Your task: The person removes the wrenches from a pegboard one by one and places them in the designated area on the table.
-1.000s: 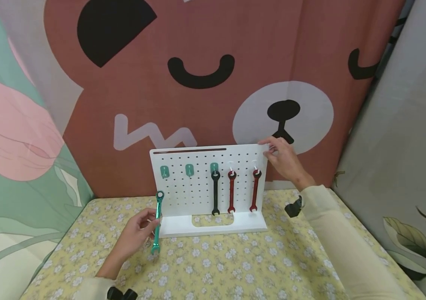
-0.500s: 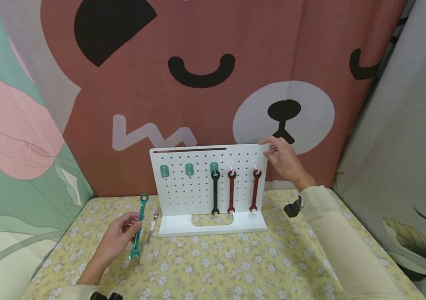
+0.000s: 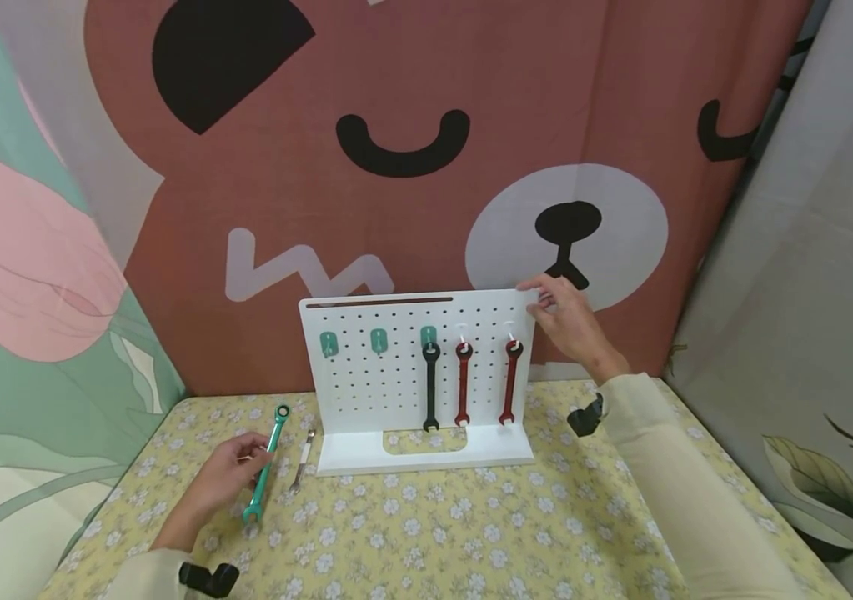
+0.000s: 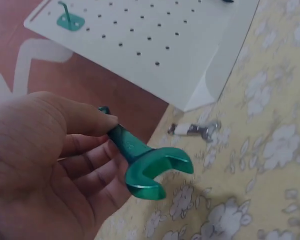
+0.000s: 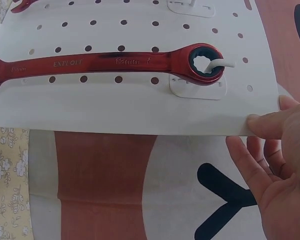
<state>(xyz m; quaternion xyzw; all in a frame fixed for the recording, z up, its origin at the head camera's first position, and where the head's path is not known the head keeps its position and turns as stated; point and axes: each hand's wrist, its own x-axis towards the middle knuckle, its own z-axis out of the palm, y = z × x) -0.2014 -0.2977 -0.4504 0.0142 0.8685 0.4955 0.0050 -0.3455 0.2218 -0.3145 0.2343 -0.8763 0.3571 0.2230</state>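
Note:
A green combination wrench is pinched between the thumb and fingers of my left hand, left of the white pegboard. In the left wrist view the open jaw end of this green wrench points toward the camera. My right hand grips the pegboard's upper right corner, thumb on the front face and fingers behind. From the board's hooks hang a black wrench and two red wrenches. The right wrist view shows the nearer red wrench with its ring end over a white hook.
Two green hooks, one at the far left and one beside it, carry nothing. A small silver wrench lies on the flowered tablecloth between the left hand and the board's base. A printed curtain hangs behind.
My left hand has drawn the green wrench leftward and lower, away from the board, so the silver wrench now shows. The right hand keeps its hold on the corner.

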